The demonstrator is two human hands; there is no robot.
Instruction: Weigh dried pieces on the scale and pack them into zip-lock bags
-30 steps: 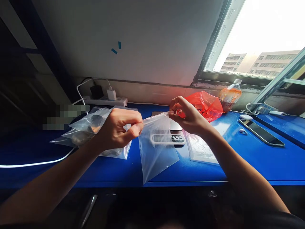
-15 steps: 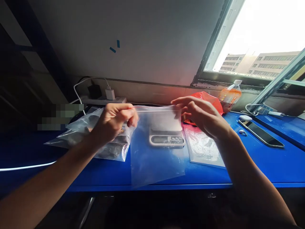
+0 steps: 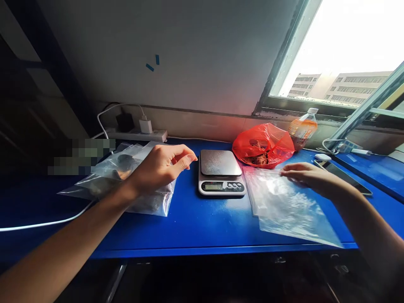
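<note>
My left hand (image 3: 166, 165) is closed, thumb and forefinger together, hovering just left of the kitchen scale (image 3: 221, 166); nothing shows in it. The scale has a bare metal plate and a lit display. Over on the right, my right hand (image 3: 311, 176) pinches the top edge of a clear zip bag (image 3: 298, 225). That bag overlaps a flat stack of clear bags (image 3: 252, 200) beside the scale. Behind the stack, an open red plastic bag (image 3: 277, 145) contains brown pieces. Filled clear bags (image 3: 154, 204) lie partly under my left hand and forearm.
A bottle (image 3: 304, 128) of orange drink stands by the window. At the right lie a phone (image 3: 350, 181) and a white earbud case (image 3: 322, 157). A power strip (image 3: 158, 135) with a charger (image 3: 145, 125) runs along the wall. A white cable (image 3: 47, 227) crosses the blue table (image 3: 202, 235).
The clear zip bag was stretched between both hands before the scale. My left hand has let go of it, and my right hand has carried it right, onto the stack.
</note>
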